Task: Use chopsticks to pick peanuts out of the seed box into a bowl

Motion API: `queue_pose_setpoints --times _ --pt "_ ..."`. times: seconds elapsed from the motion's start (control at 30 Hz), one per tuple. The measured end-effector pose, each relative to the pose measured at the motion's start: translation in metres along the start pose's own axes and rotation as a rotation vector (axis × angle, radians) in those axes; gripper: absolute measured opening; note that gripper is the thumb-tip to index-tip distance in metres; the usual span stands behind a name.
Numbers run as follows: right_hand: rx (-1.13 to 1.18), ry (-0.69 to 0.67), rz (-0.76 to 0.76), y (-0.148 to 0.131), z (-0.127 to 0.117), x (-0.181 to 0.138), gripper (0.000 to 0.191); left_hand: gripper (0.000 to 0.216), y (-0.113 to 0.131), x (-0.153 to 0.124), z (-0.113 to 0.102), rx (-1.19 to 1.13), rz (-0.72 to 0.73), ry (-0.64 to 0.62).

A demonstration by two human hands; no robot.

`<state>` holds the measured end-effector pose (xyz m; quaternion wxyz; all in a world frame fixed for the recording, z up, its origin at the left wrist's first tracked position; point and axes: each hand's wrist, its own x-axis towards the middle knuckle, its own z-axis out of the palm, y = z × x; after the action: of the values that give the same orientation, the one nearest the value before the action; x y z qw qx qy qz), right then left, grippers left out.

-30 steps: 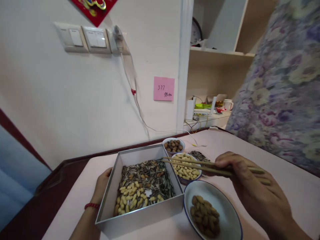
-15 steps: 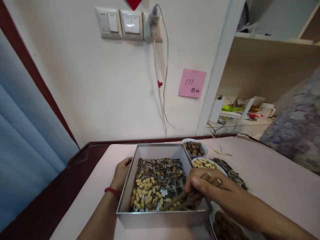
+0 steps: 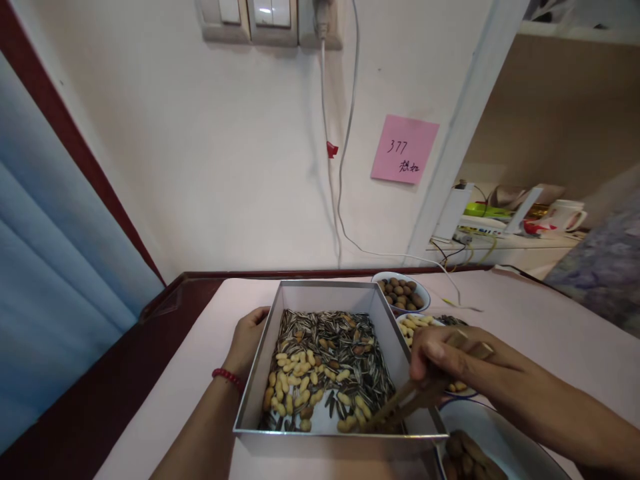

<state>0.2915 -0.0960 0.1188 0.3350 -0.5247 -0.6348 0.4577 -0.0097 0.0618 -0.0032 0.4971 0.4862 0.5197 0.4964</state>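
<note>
A pale, metal-rimmed open box [image 3: 327, 296] holds striped sunflower seeds [image 3: 330, 327], peanuts in their shells [image 3: 287, 380] and several browner nuts. My left hand [image 3: 249, 339], with a red bead bracelet [image 3: 227, 377] at the wrist, grips the box's left wall from outside; its fingertips are partly hidden. In my right hand [image 3: 450, 363] is a pair of wooden chopsticks [image 3: 400, 405], held above the box's right wall. Their tips reach down among peanuts near the front right inside corner. Whether they pinch a peanut I cannot make out. A whitish patch of box floor shows near the front.
Right of the box stand a bowl of round brown nuts [image 3: 400, 295], a bowl of peanuts [image 3: 413, 325], partly hidden by my hand, and a larger bowl with brown nuts [image 3: 467, 457]. Seeds [image 3: 453, 321] lie behind my hand. A white cable [image 3: 400, 255] trails onto the pink-covered table [image 3: 540, 327].
The chopstick tips have moved right, along with several peanuts, and more box floor shows behind them. My right hand has shifted right. The camera view has tilted slightly downward.
</note>
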Motion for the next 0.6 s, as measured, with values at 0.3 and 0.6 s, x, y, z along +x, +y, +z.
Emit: queue_pose_setpoints --times 0.3,0.6 --pt "-0.110 0.374 -0.153 0.015 -0.012 -0.004 0.039 0.027 -0.001 0.001 -0.002 0.046 0.022 -0.011" --pt "-0.018 0.098 0.018 0.009 -0.009 -0.009 0.045 0.026 0.002 -0.001 -0.002 0.077 0.047 -0.008"
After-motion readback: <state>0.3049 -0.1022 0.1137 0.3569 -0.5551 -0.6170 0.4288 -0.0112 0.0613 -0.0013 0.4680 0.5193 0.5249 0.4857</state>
